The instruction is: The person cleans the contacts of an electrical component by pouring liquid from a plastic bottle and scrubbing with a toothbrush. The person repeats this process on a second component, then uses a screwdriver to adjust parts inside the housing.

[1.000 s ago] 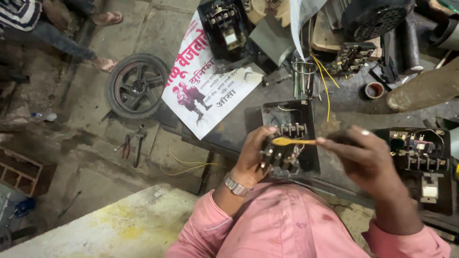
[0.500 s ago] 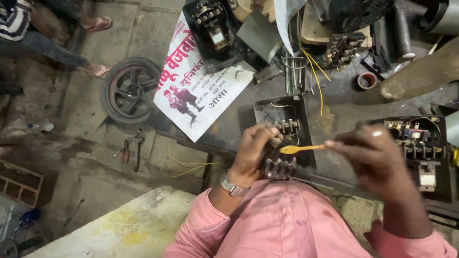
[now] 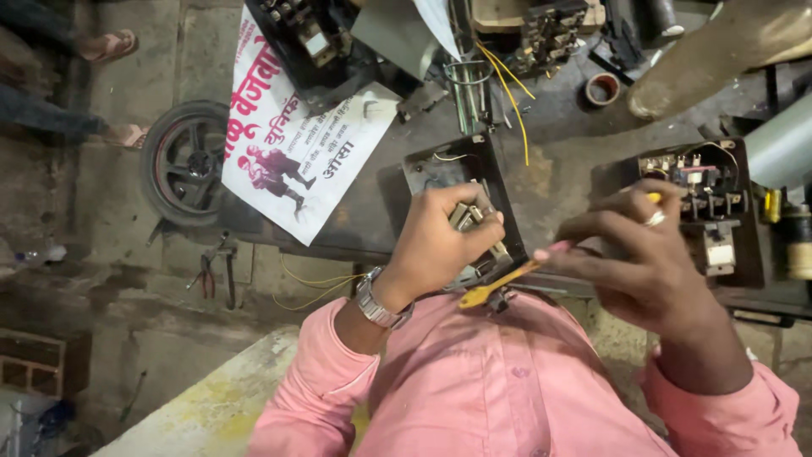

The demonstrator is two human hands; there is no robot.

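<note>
Two hands over cluttered dark workbench: left grip clamps switch box, right grip clamps screwdriver.

The left hand covers most of the small part it grips. The top edge cuts off the black box, upper left. Floor tools look too small to name.

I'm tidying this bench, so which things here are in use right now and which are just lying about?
In use:
- left hand gripping the open black switch box
- right hand holding a yellow-handled screwdriver

Lying about:
- second switch box
- poster
- tape roll
- wheel and pliers on the floor
- yellow wires
</note>
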